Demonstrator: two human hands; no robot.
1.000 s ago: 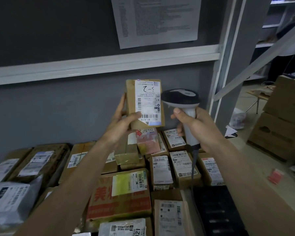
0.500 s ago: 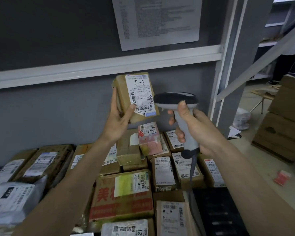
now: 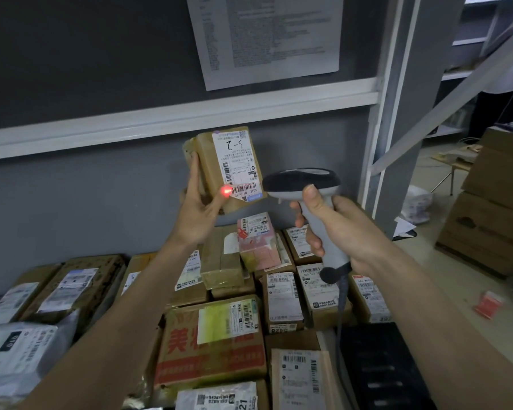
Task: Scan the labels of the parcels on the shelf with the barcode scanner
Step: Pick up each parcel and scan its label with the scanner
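My left hand (image 3: 200,207) holds a small brown cardboard parcel (image 3: 211,164) up in front of the grey back wall, fingers behind it and thumb on its front. Its white label (image 3: 237,161) faces me, upside down. A red scanner dot (image 3: 226,190) glows at the left end of the label's lower barcode, by my thumb tip. My right hand (image 3: 338,232) grips the grey handle of the barcode scanner (image 3: 302,182), whose dark head sits just right of the parcel. Its cable hangs down toward the shelf.
Many labelled parcels (image 3: 282,297) cover the shelf below, with a red-printed box (image 3: 214,344) in front and a pink parcel (image 3: 258,244) at the back. A printed sheet (image 3: 267,37) hangs on the wall. Stacked cartons (image 3: 495,202) stand on the floor at right.
The parcel has tilted and shifted left, showing its side. The scanner has come in closer beside it, and a red dot now lights the barcode.
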